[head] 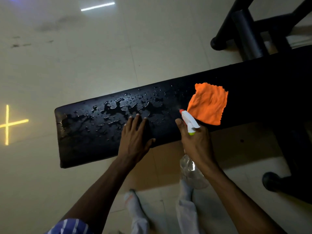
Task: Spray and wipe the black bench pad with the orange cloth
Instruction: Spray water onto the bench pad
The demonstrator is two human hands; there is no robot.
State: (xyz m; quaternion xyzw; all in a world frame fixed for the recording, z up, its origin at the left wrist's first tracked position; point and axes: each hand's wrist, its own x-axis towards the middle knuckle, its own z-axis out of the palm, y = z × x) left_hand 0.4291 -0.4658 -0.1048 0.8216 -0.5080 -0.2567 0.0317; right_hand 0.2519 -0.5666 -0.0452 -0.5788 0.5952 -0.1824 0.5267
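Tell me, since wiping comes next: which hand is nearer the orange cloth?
Right. The right hand, holding the spray bottle, sits just beside the orange cloth; the left hand rests flat farther along the pad.

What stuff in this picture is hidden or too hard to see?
- Spray bottle, head view: the right hand covers its neck, so the trigger finger is hidden.
- Black bench pad: its right end runs off the picture's edge into dark.
- How much liquid the bottle holds: clear plastic, dim light.
- Pad under the orange cloth: wet or dry, hidden.
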